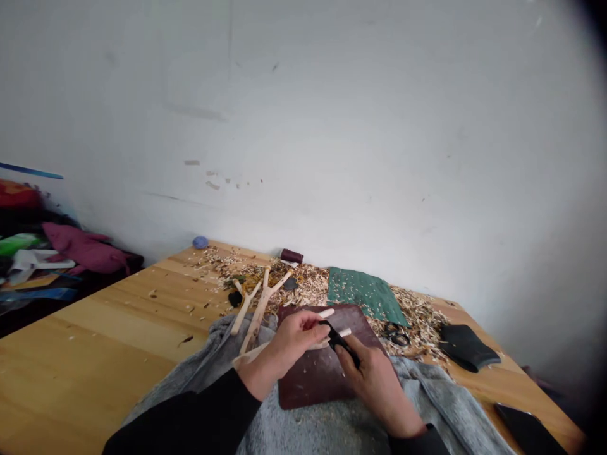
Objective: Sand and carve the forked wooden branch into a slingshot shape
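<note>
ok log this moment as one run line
left hand: pale wooden stick | right hand: black-handled knife | above: brown leather pad | behind: wood shavings

Blade of black knife hidden in grip; phone cut off by lower edge

Pine desk is carrying a heavy scatter of wood shavings, thickest around the green cutting mat. Left of the mat, two forked pale branches are lying side by side. Farther left along the back edge, a dark red spool and a round blue tin are sitting. Right of the mat, black scissors are lying among shavings, with a black leather pouch beyond them and a black phone near the front edge.
</note>
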